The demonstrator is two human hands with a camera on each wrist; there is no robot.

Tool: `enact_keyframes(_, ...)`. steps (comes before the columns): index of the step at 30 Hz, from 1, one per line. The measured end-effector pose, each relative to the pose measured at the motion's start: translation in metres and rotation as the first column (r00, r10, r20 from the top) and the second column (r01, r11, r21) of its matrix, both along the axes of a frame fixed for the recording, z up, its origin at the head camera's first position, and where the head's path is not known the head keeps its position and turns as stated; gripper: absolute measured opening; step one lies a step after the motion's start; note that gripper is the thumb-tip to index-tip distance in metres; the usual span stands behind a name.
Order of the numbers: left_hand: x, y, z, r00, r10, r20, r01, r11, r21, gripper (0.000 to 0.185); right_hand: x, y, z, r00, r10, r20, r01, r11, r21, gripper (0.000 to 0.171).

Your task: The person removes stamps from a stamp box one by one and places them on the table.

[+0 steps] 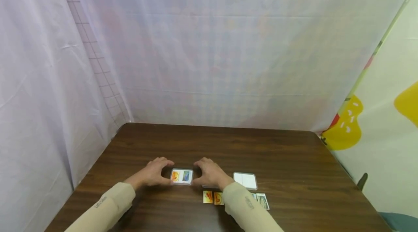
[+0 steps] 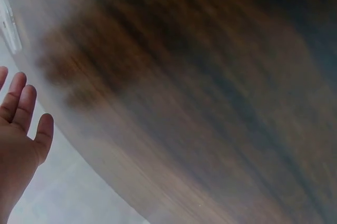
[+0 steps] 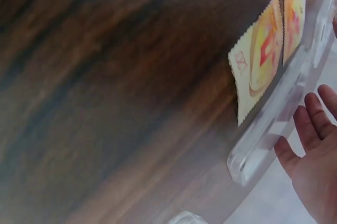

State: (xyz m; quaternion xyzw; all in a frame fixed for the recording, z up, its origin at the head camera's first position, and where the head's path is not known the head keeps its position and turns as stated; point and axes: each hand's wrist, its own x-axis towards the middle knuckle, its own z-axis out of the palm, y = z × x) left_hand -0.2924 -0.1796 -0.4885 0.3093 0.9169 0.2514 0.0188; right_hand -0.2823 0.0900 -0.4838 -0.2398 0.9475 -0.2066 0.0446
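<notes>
Clear plastic frames the work at lower centre of the head view: a small case (image 1: 181,176) lies flat on the table (image 1: 294,159), two picture stamps showing through it, and both hands close on its short ends. Fingers of the left hand (image 1: 152,173) curl round the case's left end; those of the right hand (image 1: 209,174) curl round its right end. The wrist views, blurred, show straight fingers (image 2: 16,103) and do not settle how firm the grip is.

Judging by the hold, the step in hand is squaring or pressing the case where it lies. Any next move would call for even pressure from both sides, so the stamps inside stay put.

Just right of the right hand lies a second case (image 1: 245,180) with a white face. Loose stamps (image 1: 213,198) sit in a row toward the bottom edge, partly under the right sleeve (image 1: 248,206); a careless forearm could scatter them. Open wood stretches toward the top and both sides, the far edge meeting pale curtains (image 1: 209,61).
</notes>
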Motion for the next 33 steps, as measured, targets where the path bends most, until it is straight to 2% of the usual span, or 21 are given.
enact_keyframes(10,0.003,-0.001,-0.003,1.000,-0.022,0.014,0.022,1.000,-0.018,0.073,0.002,-0.012,-0.008,1.000,0.001,-0.023,0.000,1.000,0.026,0.072)
enact_keyframes(18,-0.001,0.005,-0.004,1.000,-0.027,0.008,0.027,0.999,-0.021,0.073,-0.002,-0.012,-0.009,0.998,0.004,-0.057,-0.001,0.998,0.056,0.071)
enact_keyframes(33,-0.002,0.010,-0.003,0.999,-0.036,0.022,0.037,0.998,-0.048,0.068,-0.001,-0.015,-0.009,0.999,-0.014,-0.038,0.016,0.998,0.068,0.066)
